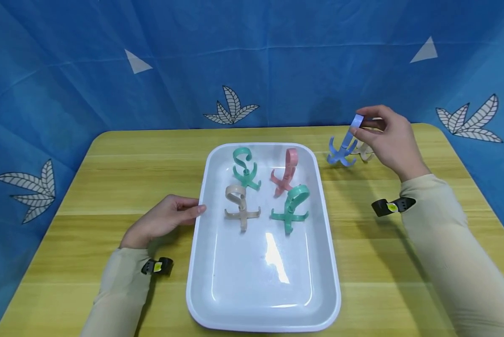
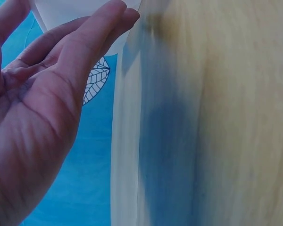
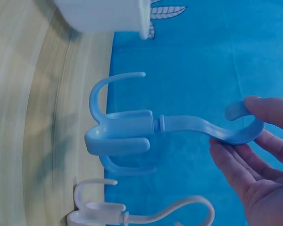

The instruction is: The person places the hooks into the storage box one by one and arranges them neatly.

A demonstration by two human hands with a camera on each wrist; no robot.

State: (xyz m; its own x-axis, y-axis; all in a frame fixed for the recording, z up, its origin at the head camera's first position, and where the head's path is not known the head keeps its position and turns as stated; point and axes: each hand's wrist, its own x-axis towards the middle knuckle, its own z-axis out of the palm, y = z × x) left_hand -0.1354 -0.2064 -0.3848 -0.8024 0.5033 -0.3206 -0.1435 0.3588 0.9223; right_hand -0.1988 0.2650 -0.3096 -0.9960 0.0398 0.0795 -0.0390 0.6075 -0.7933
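Observation:
My right hand pinches the curved top of a blue four-prong hanging hook, whose prongs point upward near the table's back right. In the right wrist view, thumb and fingers hold the bend of its stem. Close beside it stands a beige hook, partly hidden behind the hand in the head view. My left hand holds the left rim of a white tray, thumb over the edge and fingers below. In the tray's far half stand a pink hook, a beige hook and two green hooks.
The tray lies lengthwise on a wood-grain table. A blue cloth with leaf and triangle prints hangs behind and at the sides. Each sleeve cuff bears a small black wrist camera.

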